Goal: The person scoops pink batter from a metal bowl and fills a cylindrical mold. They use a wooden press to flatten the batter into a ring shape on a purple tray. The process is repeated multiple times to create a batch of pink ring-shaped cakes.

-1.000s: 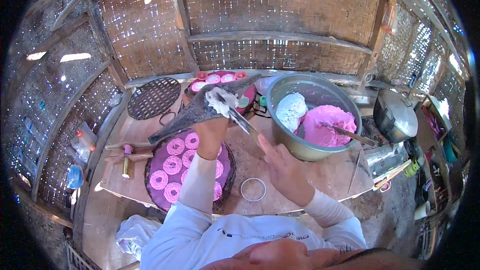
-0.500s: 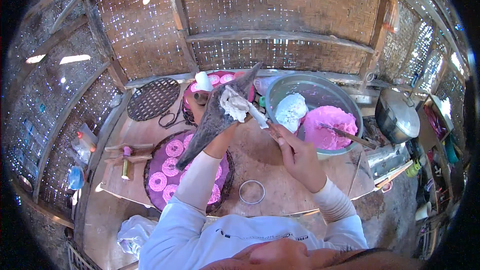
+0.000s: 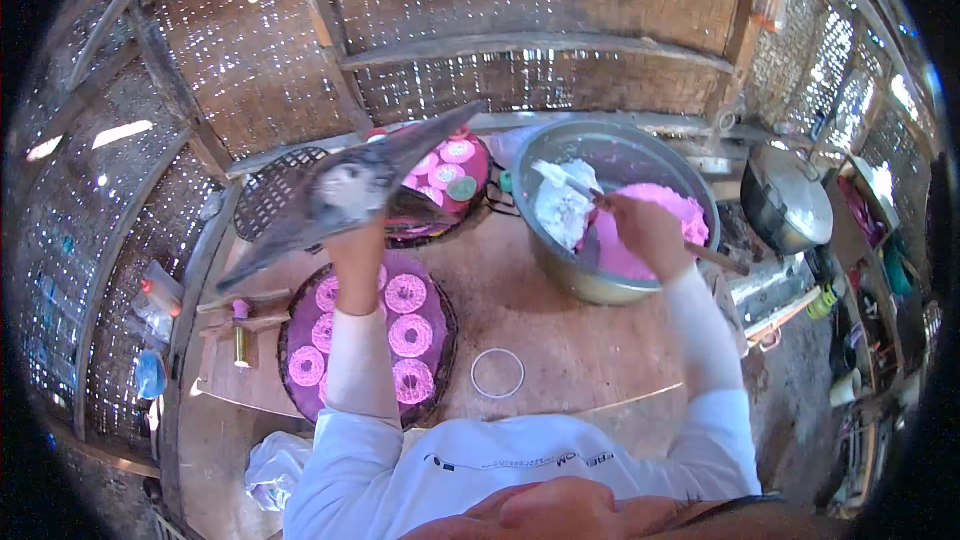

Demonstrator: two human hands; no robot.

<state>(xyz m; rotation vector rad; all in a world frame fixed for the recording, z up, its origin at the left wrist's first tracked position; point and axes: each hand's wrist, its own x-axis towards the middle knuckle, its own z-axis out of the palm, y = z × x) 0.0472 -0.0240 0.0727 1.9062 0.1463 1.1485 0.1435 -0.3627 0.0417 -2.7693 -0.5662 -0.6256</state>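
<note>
My left hand (image 3: 356, 252) is closed from below round a long, dark wooden tool with pointed ends (image 3: 300, 215). White dough (image 3: 352, 188) sits in its middle; the tool is smeared by motion, and my fingers are partly hidden behind it. Over the big grey basin (image 3: 545, 265), my right hand (image 3: 650, 232) grips a flat, pale spatula (image 3: 562, 178). Its blade lies against the lump of white dough (image 3: 562, 215). Beside that lump, partly behind my right hand, is a larger mass of pink dough (image 3: 625, 252).
A round tray (image 3: 450, 340) bears pink ring-shaped pieces. Behind it stands a second tray with pink rounds (image 3: 458, 152). A thin ring (image 3: 497, 373) lies near the table's front edge. A black lattice tray (image 3: 265, 202) is at far left, and a lidded pot (image 3: 790, 195) at right.
The spatula has left the wooden tool and moved right to the white dough in the basin. My left hand has carried the tool leftward, uncovering more of the back tray.
</note>
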